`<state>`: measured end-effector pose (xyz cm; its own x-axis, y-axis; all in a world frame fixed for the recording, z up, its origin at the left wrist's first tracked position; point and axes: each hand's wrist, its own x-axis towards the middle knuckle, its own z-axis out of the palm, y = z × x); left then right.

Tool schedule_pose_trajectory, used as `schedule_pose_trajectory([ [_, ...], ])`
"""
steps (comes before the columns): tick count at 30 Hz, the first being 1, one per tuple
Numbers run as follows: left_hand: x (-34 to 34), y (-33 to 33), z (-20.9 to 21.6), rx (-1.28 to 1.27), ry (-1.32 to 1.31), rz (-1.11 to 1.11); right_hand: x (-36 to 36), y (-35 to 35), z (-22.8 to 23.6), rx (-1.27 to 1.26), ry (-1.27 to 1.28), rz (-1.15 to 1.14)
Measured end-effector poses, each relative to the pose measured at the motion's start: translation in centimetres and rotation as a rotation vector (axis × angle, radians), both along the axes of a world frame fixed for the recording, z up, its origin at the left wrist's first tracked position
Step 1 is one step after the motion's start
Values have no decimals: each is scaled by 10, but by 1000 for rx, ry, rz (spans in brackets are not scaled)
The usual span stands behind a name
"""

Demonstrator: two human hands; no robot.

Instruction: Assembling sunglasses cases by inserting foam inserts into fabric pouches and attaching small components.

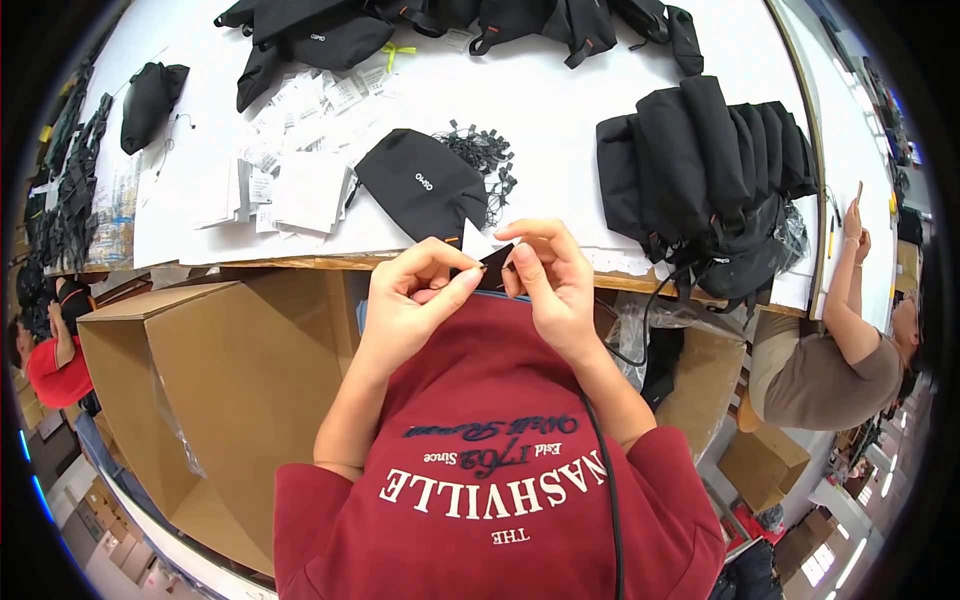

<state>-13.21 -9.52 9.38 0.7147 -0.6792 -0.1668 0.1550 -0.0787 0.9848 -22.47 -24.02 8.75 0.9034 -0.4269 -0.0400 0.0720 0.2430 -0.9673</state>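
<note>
1. A person's left hand [418, 297] works at the counter [560, 190] edge, its grip pinching a small dark piece [483, 266] at the fingertips.
2. The right hand [556, 290] curls alongside; whether its grip pinches anything, one cannot tell.
3. A white tag [474, 241] shows between the hands, just before a black pouch [420, 180].
4. Beyond lie black loops [478, 150]; white cards [310, 190] sit left, stacked black bags [700, 150] right.

Workshop (shared with co-workers [835, 385]) | black bags [705, 150] | white worktable [560, 115] | cardboard boxes [255, 385]
</note>
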Motion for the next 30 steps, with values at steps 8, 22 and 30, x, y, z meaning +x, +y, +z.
schedule_pose_trajectory([
  [8, -1, -1, 6, 33, -4, -117, -1, 3, -6, -56, -22, 55],
  [22, -10, -2, 5, 15, 1, -47, 2, 15, -7, -186, -70, -72],
  [30, 2, 9, 2, 262, -236, -160, 11, -27, 55, -245, -120, 108],
])
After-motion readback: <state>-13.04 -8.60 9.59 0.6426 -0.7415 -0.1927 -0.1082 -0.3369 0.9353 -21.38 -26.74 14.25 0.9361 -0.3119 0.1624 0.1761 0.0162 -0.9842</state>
